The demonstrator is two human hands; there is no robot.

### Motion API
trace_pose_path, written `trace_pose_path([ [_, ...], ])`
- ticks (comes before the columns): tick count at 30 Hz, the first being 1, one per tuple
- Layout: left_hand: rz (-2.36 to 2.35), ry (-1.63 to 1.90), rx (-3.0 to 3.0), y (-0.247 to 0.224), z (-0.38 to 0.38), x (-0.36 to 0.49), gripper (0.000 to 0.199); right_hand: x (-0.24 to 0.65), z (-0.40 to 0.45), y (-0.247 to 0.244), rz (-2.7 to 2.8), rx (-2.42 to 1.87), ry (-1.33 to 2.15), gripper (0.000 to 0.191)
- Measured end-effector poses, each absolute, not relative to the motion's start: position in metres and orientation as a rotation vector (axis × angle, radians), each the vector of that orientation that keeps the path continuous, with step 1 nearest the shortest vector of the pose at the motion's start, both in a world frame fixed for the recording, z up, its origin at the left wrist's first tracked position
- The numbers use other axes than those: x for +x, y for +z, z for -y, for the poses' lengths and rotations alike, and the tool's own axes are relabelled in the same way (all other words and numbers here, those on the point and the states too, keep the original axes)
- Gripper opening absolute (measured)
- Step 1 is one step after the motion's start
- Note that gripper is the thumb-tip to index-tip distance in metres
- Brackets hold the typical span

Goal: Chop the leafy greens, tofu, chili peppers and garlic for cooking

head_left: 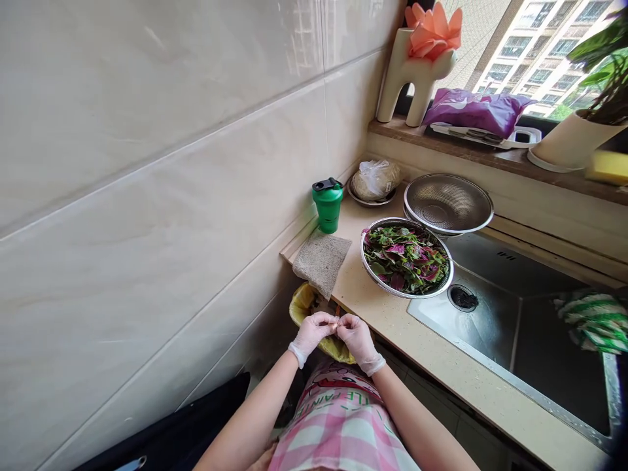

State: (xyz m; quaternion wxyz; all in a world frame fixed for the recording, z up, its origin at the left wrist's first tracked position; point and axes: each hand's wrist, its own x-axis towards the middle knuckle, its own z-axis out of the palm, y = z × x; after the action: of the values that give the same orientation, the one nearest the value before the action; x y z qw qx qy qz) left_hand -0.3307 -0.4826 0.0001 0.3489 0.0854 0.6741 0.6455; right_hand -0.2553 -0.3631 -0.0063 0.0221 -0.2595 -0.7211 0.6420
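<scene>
Both my hands wear thin clear gloves and meet over a bin with a yellow liner (300,304), just off the counter's front edge. My left hand (316,330) has its fingertips pinched together. Opposite it, my right hand (356,337) is pinched too, its fingertips almost touching the left ones. Something small and pale seems to be between them, too small to name. A thin orange-brown strip shows just behind the fingertips. Beyond the hands, a metal colander (366,271) on the counter is heaped with green and purple leafy vegetables (407,258).
A grey cloth (321,258) hangs over the counter edge near a green shaker cup (328,208). Behind are a bagged item (377,178) on a dish and another metal colander (449,199). At right lies the sink (490,327) with a striped cloth (596,320); the tiled wall (171,216) bounds the left.
</scene>
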Motion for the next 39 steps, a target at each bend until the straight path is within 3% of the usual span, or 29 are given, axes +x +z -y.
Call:
trace_pose_path([
  [8,-1.378,1.687,-0.117,-0.002,0.482,-0.320,0.046,-0.250,0.368,-0.003,1.969,-0.766,2.264,0.013],
  [15,-1.347,1.691,0.050,-0.002,0.485,-0.317,0.034,-0.247,0.370,-0.001,1.854,-0.742,2.391,0.014],
  [21,-1.325,1.663,0.152,-0.002,0.490,-0.324,0.042,-0.247,0.369,-0.002,1.772,-0.771,2.465,0.023],
  [26,-1.482,1.696,0.239,0.003,0.485,-0.328,0.031,-0.248,0.367,-0.006,1.777,-0.803,2.436,0.028],
  [39,-1.609,1.699,0.152,-0.003,0.484,-0.319,0.029,-0.248,0.368,-0.002,1.888,-0.831,2.363,0.012],
])
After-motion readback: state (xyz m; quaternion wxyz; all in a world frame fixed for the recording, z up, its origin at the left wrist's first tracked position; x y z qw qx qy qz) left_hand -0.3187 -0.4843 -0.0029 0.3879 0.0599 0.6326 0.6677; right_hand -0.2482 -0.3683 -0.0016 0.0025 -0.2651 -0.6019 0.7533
